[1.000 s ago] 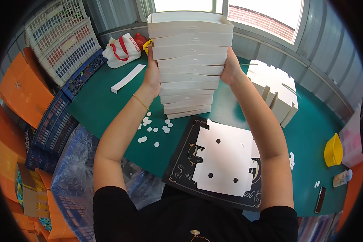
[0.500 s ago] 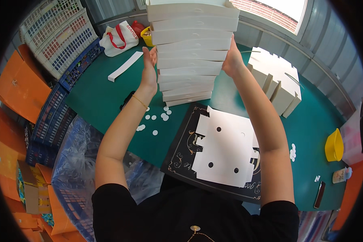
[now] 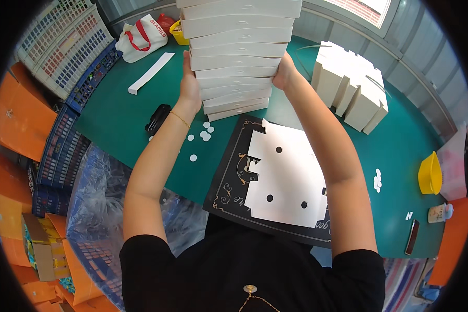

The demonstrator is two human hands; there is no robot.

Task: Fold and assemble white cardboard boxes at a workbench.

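Note:
A tall stack of white folded cardboard trays (image 3: pixel 239 54) rises in front of me, its top cut off by the picture's upper edge. Against its left side presses my left hand (image 3: pixel 190 83), with some fingers hidden behind the stack. My right hand (image 3: pixel 284 72) grips the opposite side, its fingers partly out of sight. Nearer to me, a flat white die-cut cardboard sheet (image 3: pixel 288 174) with round holes lies on a black decorated board (image 3: pixel 223 195). My right forearm covers part of the sheet. Whether the stack touches the table cannot be told for certain.
Small white paper discs (image 3: pixel 205 136) lie on the green table (image 3: pixel 114 112) beside a black object (image 3: pixel 157 119). White cardboard pieces (image 3: pixel 348 86) stand bundled at right. A yellow bowl (image 3: pixel 430 174), a bottle (image 3: pixel 440 213) and a phone-like object (image 3: pixel 412 237) line the right edge.
The whole view has shifted, so the table, sheet and stack appear higher in the picture. The black object at left shows more fully. Both hands remain on the stack.

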